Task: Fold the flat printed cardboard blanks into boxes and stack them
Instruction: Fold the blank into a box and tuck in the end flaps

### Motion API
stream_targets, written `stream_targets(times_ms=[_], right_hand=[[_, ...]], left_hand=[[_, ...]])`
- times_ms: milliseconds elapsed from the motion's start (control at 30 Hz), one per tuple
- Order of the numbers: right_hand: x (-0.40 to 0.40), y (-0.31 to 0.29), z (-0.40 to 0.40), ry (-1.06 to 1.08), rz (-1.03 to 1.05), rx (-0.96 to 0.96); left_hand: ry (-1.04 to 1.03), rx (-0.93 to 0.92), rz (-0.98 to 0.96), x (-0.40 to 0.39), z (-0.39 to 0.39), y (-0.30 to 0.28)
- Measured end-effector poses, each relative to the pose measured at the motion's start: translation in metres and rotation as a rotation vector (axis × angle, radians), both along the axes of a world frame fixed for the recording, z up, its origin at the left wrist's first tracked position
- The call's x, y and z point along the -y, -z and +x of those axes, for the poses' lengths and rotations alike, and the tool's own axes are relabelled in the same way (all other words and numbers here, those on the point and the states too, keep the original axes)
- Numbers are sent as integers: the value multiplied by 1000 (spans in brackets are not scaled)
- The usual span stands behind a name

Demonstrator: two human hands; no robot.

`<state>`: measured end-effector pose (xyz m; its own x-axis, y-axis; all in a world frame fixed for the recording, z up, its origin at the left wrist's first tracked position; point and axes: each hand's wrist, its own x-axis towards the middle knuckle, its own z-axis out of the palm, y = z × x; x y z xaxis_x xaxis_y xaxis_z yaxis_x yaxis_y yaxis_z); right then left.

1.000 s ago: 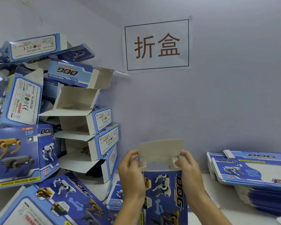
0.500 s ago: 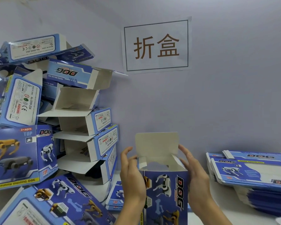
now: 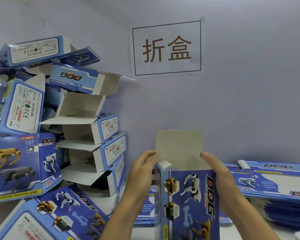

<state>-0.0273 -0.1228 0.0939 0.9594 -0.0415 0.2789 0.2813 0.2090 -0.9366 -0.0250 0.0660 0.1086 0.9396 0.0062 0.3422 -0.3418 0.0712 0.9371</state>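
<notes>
Since the earlier frame we have shifted both hands up to the open top corners; the lid flap [image 3: 178, 146] stands upright. Our left hand [image 3: 142, 168] fingers curl on the left top corner, our right hand [image 3: 215, 170] clasps the right side. We hold the box [image 3: 189, 201] upright between folded boxes [image 3: 83, 135] and blanks [image 3: 270, 182].

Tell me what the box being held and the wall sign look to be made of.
Box: thin paperboard, it seems; glossy blue print outside, and its raised top flap shows a dull grey-white unprinted inside with a thin cut edge.
Wall sign: probably plain matte office paper, white, lying flat on the wall with slightly lifted edges.
</notes>
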Motion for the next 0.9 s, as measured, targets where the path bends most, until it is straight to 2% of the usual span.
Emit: stream_targets(times_ms=[167, 300, 367, 433, 600, 733, 900], right_hand=[[5, -16, -11, -242, 4, -109], [3, -30, -21, -406, 24, -176], [-1, -36, -18, -340, -31, -188], [0, -37, -17, -214, -159, -80], [-2, -36, -12, 32, -270, 70], [-4, -37, -11, 43, -332, 97], [-4, -35, -16, -35, -257, 124]], left_hand=[[-49, 159, 155, -16, -8, -19], [-51, 146, 131, -34, -7, -23], [3, 97, 128, -36, -6, -22], [74, 74, 121, -33, -6, -20], [204, 75, 58, -19, -9, -15], [207, 117, 30, -17, -9, -14], [232, 106, 37, -20, -10, -13]])
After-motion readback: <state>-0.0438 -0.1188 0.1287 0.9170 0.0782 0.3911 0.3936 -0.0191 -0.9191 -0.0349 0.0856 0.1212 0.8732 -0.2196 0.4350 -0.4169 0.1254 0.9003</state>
